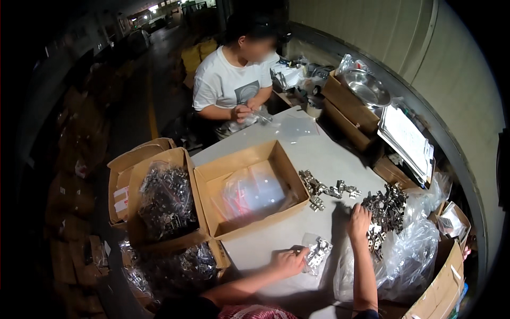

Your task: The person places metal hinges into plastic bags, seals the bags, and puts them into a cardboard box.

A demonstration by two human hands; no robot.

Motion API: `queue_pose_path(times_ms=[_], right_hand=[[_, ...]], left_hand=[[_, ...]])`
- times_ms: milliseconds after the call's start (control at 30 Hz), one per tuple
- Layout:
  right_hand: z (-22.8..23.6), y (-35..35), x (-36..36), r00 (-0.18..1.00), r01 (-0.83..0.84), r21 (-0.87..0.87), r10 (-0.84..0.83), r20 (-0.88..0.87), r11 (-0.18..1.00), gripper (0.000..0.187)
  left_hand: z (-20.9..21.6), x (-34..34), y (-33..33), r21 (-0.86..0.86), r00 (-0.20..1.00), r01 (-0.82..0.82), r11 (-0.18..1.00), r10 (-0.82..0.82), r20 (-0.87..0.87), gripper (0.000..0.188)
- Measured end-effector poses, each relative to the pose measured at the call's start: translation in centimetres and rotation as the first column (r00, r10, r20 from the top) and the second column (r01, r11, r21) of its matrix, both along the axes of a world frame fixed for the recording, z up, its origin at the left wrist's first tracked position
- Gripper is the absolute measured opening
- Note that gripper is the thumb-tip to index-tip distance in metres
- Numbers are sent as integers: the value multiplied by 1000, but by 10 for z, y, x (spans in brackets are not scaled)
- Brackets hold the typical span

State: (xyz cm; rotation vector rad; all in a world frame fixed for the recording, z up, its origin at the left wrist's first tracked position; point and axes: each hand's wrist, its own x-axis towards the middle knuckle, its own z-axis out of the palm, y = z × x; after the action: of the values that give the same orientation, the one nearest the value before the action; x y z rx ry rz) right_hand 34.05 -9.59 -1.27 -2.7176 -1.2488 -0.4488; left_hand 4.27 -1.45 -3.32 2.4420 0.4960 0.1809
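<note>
Your left hand (pixel 292 261) pinches the clear bag of metal parts (pixel 319 254) on the table's (pixel 330 159) near side, your right hand (pixel 359 219), grip unclear, is at the right-side metal pile (pixel 392 208), and slack fingers could spill the bag.

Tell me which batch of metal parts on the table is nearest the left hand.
The small batch in the clear bag, at the left hand. The big heap is beside the right hand, and the loose cluster lies next to the open cardboard box.
</note>
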Motion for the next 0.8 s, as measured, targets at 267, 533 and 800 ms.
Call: queue_pose_path(times_ms=[267, 533, 800], right_hand=[[9, -54, -79, 915, 17, 184, 59, -399, 983, 62], [-6, -11, -108, 946, -188, 276, 249, -209, 943, 29], [-9, -99, -148, 744, -286, 515, 526, -412, 808, 28]], left_hand=[[9, -2, -1, -1, 994, -42, 999, 42, 105, 31], [-2, -1, 3, 115, 990, -88, 989, 74, 121, 25], [-12, -99, -13, 333, 951, -283, 900, 309, -27, 17]])
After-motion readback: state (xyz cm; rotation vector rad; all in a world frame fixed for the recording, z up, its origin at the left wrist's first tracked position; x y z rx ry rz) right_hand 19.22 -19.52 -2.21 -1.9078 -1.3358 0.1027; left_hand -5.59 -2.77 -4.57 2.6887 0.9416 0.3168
